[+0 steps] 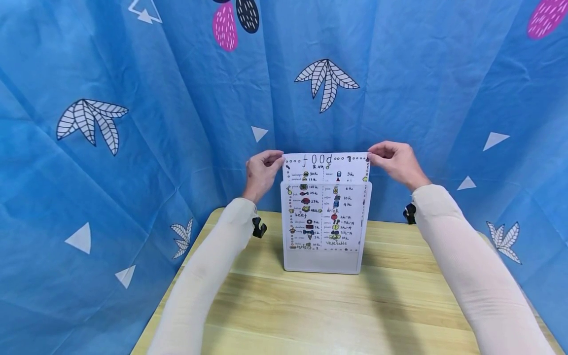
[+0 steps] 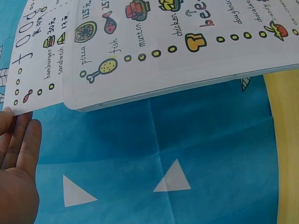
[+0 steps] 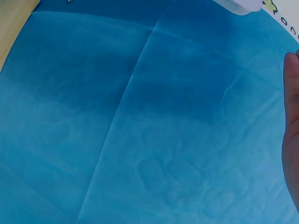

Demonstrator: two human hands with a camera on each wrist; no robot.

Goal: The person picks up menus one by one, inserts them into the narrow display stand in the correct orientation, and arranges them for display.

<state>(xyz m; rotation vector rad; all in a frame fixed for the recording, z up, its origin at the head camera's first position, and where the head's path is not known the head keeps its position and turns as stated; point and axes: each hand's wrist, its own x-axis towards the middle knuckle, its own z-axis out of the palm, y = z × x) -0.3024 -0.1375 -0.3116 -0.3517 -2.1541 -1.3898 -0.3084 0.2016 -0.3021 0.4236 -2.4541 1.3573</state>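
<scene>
A paper menu (image 1: 312, 167) headed "food", with small coloured drawings and prices, stands partly inside a clear upright sign holder (image 1: 321, 262). Its top strip sticks out above the holder's upper edge, and the rest shows through the clear front. My left hand (image 1: 263, 173) pinches the sheet's top left corner between thumb and fingers. At the top right corner my right hand (image 1: 397, 161) pinches the sheet likewise. In the left wrist view, fingers (image 2: 22, 144) meet the paper's edge just beyond the holder. Only the edge of my right hand shows in the right wrist view.
The holder stands on a light wood-grain table (image 1: 275, 310) with rounded corners. Close behind and at both sides hangs a blue curtain (image 1: 177, 98) printed with leaves and triangles. A dark clip (image 1: 259, 227) sits at the left wrist, another (image 1: 409, 214) at the right.
</scene>
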